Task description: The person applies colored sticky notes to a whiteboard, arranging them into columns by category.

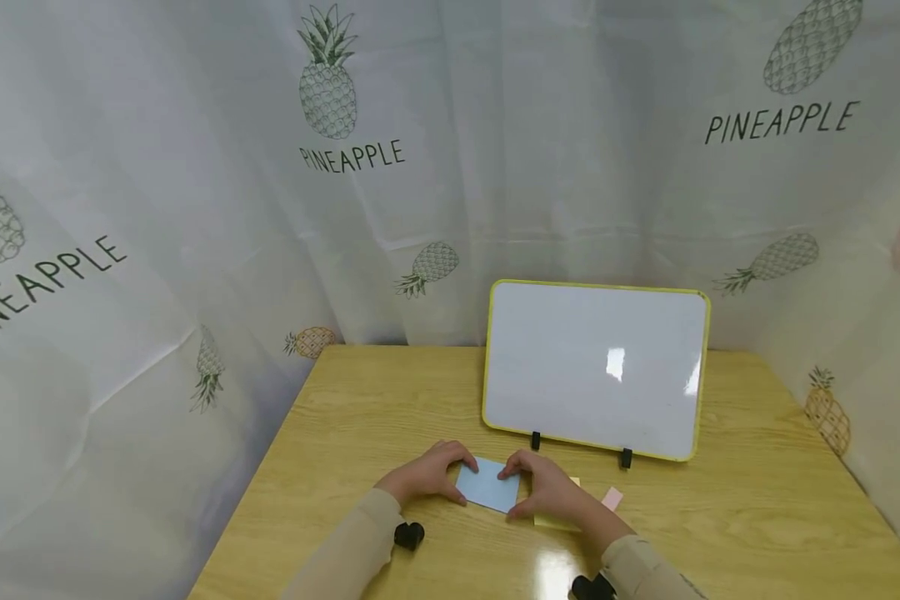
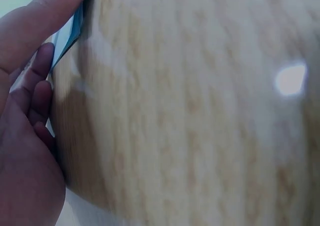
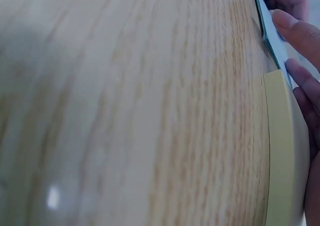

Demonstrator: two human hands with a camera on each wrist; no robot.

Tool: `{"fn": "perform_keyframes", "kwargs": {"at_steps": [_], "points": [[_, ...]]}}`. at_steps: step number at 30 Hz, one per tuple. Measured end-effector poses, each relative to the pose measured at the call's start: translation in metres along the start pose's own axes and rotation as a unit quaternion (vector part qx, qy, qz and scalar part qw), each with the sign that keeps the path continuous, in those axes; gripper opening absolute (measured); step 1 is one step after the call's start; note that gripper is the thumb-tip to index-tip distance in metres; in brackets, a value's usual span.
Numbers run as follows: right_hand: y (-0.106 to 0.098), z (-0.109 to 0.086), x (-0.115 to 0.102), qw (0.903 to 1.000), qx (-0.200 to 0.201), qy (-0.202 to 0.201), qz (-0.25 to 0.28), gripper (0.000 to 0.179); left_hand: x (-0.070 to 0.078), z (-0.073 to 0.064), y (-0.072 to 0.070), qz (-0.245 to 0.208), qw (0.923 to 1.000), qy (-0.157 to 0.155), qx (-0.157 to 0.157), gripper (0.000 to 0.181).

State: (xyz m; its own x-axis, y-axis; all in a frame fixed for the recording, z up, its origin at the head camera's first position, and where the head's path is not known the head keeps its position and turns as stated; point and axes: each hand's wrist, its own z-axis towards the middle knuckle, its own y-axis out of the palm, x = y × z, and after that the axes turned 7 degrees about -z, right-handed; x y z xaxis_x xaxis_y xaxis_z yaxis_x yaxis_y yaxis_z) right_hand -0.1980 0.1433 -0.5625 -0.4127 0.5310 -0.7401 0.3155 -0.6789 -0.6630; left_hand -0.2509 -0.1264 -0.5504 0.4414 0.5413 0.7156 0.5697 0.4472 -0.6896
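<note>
A light blue pad of sticky notes (image 1: pixel 487 486) is held between both hands, close over the wooden table. My left hand (image 1: pixel 432 471) grips its left side, thumb at the near corner and fingers at the far edge. On the right side, my right hand (image 1: pixel 546 490) holds it the same way. Seen from the left wrist, the blue pad (image 2: pixel 71 33) shows edge-on beside the thumb. A yellow pad (image 3: pixel 281 146) lies on the table under the right hand, which partly hides it in the head view. A small pink pad (image 1: pixel 612 498) sits just right of the right wrist.
Behind the hands, a whiteboard (image 1: pixel 596 367) with a yellow frame stands on small black feet (image 1: pixel 626 458). The wooden table (image 1: pixel 390 392) reaches back to a white curtain (image 1: pixel 540 167) printed with pineapples, which also hangs along both sides.
</note>
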Motion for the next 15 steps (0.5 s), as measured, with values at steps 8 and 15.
{"fn": "perform_keyframes", "kwargs": {"at_steps": [8, 15], "points": [[-0.0006, -0.0007, -0.001, 1.0, -0.006, 0.005, -0.005, 0.057, -0.0048, -0.0001, -0.0033, -0.077, 0.9966, -0.028, -0.011, 0.039], [-0.0019, 0.0016, -0.0033, 0.9999, -0.013, -0.004, 0.008, 0.057, -0.0066, 0.0029, -0.0044, -0.175, 0.9838, -0.039, -0.003, 0.026]]}}
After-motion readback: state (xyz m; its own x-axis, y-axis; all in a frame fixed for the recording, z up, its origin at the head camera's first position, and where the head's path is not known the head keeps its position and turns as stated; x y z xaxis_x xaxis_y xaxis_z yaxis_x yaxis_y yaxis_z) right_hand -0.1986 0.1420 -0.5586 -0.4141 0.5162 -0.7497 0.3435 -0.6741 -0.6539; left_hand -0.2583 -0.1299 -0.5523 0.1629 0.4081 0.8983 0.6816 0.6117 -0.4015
